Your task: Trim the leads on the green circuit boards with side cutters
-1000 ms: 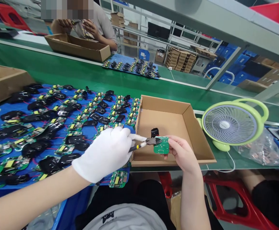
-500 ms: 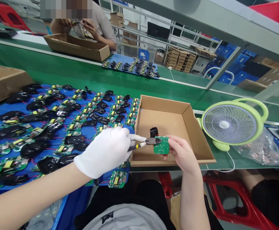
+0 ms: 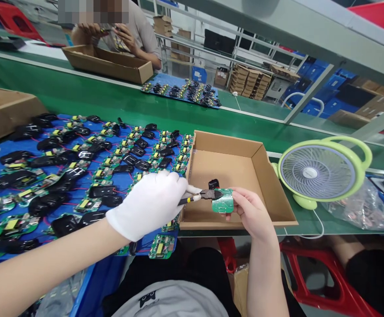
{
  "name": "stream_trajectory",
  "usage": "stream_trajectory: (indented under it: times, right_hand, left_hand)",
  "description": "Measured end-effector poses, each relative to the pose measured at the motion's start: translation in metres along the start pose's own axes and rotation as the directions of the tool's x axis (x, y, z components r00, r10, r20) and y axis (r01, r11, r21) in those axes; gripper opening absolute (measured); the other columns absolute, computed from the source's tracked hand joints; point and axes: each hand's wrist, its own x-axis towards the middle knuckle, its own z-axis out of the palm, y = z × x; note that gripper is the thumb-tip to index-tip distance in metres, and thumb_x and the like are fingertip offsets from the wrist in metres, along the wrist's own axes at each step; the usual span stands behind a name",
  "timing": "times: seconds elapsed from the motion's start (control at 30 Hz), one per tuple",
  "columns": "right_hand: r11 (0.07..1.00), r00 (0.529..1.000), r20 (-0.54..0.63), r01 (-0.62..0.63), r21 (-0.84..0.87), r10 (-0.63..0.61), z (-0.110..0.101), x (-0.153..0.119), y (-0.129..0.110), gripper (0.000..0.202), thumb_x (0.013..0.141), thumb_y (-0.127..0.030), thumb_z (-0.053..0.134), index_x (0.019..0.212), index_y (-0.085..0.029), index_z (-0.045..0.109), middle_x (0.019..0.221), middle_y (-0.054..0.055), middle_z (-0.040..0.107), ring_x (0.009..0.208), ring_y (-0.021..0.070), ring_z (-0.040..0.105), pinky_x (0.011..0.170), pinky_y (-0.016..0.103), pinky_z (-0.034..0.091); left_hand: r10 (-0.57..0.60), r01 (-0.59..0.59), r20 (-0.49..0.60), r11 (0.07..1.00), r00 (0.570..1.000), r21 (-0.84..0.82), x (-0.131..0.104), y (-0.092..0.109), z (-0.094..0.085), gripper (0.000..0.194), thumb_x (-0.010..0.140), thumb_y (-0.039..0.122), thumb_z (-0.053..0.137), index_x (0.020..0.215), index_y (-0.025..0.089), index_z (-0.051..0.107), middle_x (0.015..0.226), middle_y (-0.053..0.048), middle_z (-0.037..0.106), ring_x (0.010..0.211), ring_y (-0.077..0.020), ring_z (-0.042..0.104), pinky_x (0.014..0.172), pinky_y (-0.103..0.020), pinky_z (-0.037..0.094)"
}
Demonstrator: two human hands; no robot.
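Observation:
My left hand, in a white glove, is closed around a pair of diagonal cutters. Their dark jaws point right and lie at the upper left of a green circuit board. Bare fingers of my right hand pinch that board by its right edge, solder side towards me, over the front of a cardboard box. Just behind the board is a black plastic piece; whether it is attached cannot be seen. Left of the box, a blue sheet carries many boards wired to black housings.
A light green fan stands right of the box, beside a clear plastic bag. Across the bench a person works behind another cardboard box. A second sheet of boards lies there. A metal beam crosses overhead.
The gloved hand has shifted slightly right with the cutters. The circuit board has tilted a little, and its surface now catches more light. Both hands keep their hold.

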Motion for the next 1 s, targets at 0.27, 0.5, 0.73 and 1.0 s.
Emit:
stream_trajectory:
  times: [0.27,0.5,0.73,1.0]
  right_hand:
    - [1.000,1.000,-0.008,-0.009,-0.022,0.009,-0.001,0.000,0.002,0.029,0.086,-0.045,0.072,0.084,-0.017,0.076,0.063,0.003,0.066,0.057,0.0178,0.062,0.047,0.026,0.046]
    - [0.999,0.999,-0.033,-0.021,-0.050,0.019,-0.001,0.002,0.002,0.028,0.086,-0.045,0.071,0.082,-0.017,0.074,0.064,0.003,0.066,0.059,0.0188,0.062,0.048,0.027,0.046]
    - [0.997,0.998,-0.066,-0.029,-0.065,0.025,0.001,0.001,0.000,0.029,0.084,-0.046,0.071,0.076,-0.019,0.072,0.065,0.004,0.066,0.055,0.0181,0.058,0.048,0.029,0.047]
    - [0.996,0.998,-0.059,-0.026,-0.083,0.021,0.004,0.001,-0.005,0.032,0.083,-0.049,0.072,0.070,-0.020,0.072,0.065,0.005,0.066,0.058,0.0189,0.058,0.050,0.029,0.048]
  left_hand:
    - [-0.041,0.061,0.200,0.994,0.979,-0.092,0.005,-0.003,0.001,0.012,0.083,0.017,0.053,0.084,0.016,0.065,0.068,-0.009,0.061,0.062,-0.0309,0.063,0.054,-0.037,0.038]
    - [-0.064,0.091,0.296,0.993,0.953,-0.078,0.014,-0.003,-0.003,0.011,0.081,0.015,0.054,0.082,0.017,0.065,0.069,-0.010,0.064,0.063,-0.0309,0.066,0.053,-0.036,0.038]
    - [-0.065,0.087,0.182,0.989,0.981,-0.120,0.010,-0.006,0.002,0.014,0.084,0.019,0.058,0.096,0.016,0.066,0.076,-0.009,0.068,0.066,-0.0303,0.067,0.055,-0.035,0.042]
    - [-0.079,0.117,0.297,0.987,0.952,-0.110,0.010,-0.002,-0.006,0.018,0.090,0.025,0.056,0.085,0.016,0.071,0.078,-0.010,0.065,0.070,-0.0295,0.067,0.058,-0.036,0.045]
